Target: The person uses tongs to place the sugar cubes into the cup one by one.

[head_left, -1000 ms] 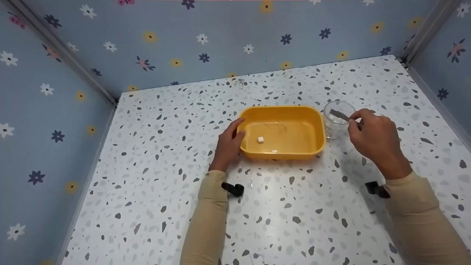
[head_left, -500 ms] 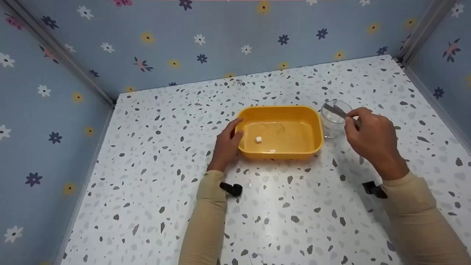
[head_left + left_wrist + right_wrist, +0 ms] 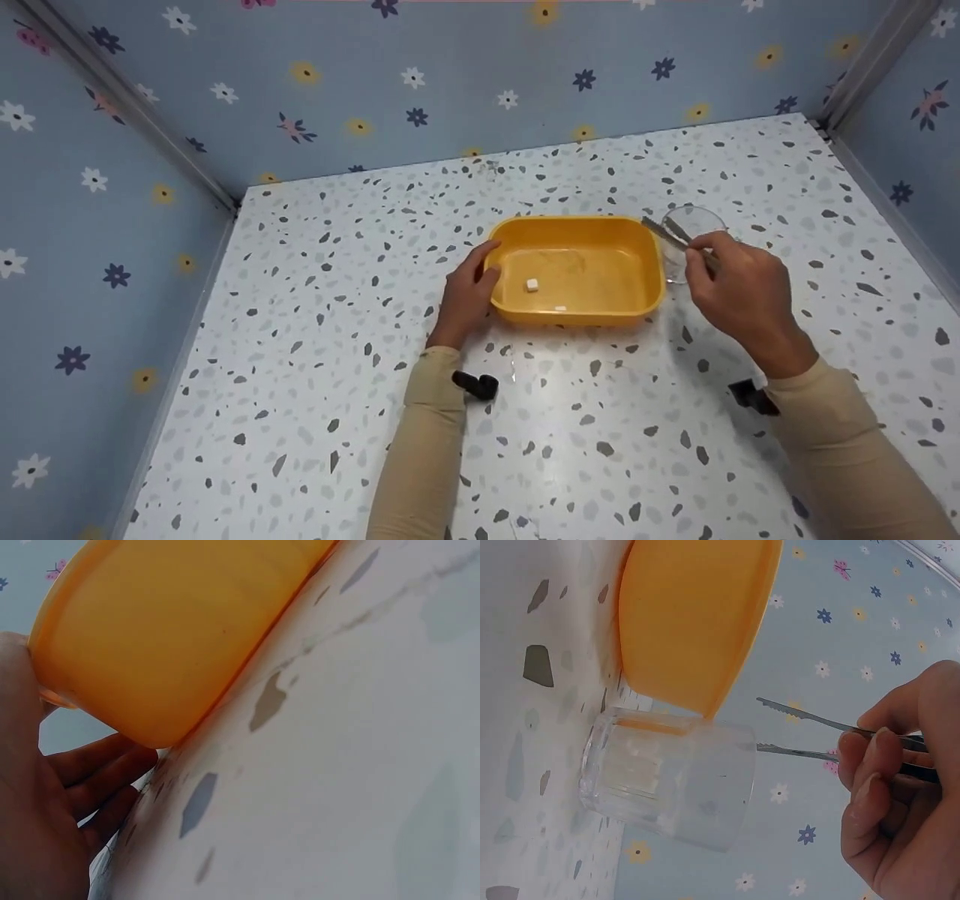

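In the head view, my left hand [image 3: 463,298] grips the left end of a yellow plastic tub [image 3: 577,317], with the thumb over its rim. One white cube [image 3: 532,285] lies on the tub's floor, and another white piece [image 3: 560,308] shows partly at the front wall. My right hand [image 3: 742,296] pinches metal tweezers [image 3: 810,717], whose serrated tips stand apart with nothing between them. Those tips are above the gap between the tub's right rim and a clear glass [image 3: 720,787]. Whitish pieces [image 3: 630,765] show blurrily inside the glass.
The speckled white table [image 3: 315,360] ends at flowered blue panels [image 3: 450,75] at the back and sides. The glass stands close against the tub's right end. Black wrist mounts [image 3: 476,385] stick out from both sleeves.
My right hand has moved left, bringing the tweezers from over the glass toward the tub's right rim. The tweezer tips have spread apart. My left hand and the tub have stayed in place.
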{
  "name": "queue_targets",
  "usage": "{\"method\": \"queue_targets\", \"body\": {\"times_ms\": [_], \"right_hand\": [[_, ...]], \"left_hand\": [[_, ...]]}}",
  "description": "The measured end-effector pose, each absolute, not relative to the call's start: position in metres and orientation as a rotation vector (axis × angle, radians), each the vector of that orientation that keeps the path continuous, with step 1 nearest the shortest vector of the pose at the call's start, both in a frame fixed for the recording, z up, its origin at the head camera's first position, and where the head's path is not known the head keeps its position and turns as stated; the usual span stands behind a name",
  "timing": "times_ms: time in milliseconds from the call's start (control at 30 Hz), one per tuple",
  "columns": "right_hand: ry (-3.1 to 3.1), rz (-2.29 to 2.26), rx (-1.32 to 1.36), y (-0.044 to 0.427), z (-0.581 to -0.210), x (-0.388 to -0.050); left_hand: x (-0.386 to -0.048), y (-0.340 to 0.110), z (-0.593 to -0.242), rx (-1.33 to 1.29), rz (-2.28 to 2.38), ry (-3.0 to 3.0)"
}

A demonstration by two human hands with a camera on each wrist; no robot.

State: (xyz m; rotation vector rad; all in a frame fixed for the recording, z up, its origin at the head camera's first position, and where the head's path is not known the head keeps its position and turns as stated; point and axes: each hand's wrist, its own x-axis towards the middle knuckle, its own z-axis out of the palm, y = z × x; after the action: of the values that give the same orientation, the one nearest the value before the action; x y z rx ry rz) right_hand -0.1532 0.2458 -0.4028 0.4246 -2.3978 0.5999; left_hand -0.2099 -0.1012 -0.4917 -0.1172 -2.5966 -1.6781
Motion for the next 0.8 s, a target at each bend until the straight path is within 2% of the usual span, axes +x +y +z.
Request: {"method": "queue_targets", "body": {"times_ms": [800], "right_hand": [[-2.396,0.677,0.677,0.212,-0.42,-0.158]], "left_hand": [[-0.21,-0.102,-0.492,-0.118,-1.643,-2.621]]}}
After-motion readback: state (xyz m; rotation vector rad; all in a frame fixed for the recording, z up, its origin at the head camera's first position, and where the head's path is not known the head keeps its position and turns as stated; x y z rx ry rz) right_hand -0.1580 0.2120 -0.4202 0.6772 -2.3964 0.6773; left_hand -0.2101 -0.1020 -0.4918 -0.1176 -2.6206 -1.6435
